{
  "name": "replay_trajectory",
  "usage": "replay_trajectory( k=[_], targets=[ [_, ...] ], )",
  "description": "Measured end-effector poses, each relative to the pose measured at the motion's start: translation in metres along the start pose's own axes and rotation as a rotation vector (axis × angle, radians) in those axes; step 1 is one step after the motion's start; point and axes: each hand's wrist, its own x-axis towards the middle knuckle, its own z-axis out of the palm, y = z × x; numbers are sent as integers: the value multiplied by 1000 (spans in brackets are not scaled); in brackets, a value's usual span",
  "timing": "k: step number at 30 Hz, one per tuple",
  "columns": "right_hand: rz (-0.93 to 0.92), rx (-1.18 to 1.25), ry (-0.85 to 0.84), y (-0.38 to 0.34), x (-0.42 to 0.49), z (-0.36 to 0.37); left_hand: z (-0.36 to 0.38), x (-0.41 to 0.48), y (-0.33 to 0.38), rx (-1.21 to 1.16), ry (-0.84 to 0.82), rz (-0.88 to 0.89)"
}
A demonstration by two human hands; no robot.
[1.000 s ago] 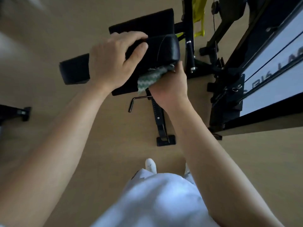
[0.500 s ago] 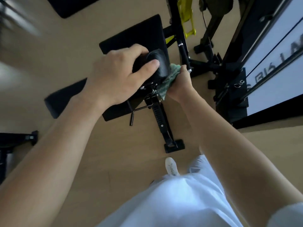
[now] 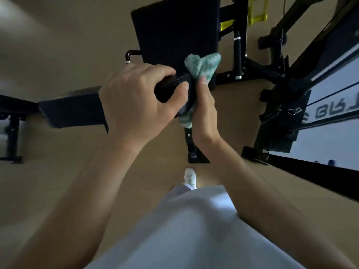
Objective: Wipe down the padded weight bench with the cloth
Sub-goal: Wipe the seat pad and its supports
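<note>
The black padded bench has a flat seat pad (image 3: 174, 32) ahead of me and a long pad (image 3: 73, 109) stretching left. My left hand (image 3: 138, 98) grips a round black padded roller (image 3: 172, 88) at the bench's near end. A green-and-white cloth (image 3: 203, 66) is pressed against the right end of that roller by my right hand (image 3: 203, 111), which is closed on it. A corner of the cloth hangs below the roller. The middle of the roller is hidden under my fingers.
A black bench leg with a foot plate (image 3: 194, 150) stands on the tan floor in front of my white shoe (image 3: 190, 177). A black machine frame (image 3: 277, 113) with cables and yellow parts (image 3: 256, 10) rises at right. Another black stand (image 3: 13, 133) sits far left.
My view has shifted, so the bench now sits higher and more central. The cloth has moved from under the roller's end up over its right side, bunched above my right thumb.
</note>
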Motion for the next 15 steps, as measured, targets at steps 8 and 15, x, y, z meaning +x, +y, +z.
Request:
replay_trajectory(
  k=[8, 15],
  targets=[
    [133, -110, -43, 9, 68, -20, 42, -46, 25, 30, 377, 206],
    [192, -275, -126, 25, 105, -50, 52, -56, 26, 193, 411, 154]
  ],
)
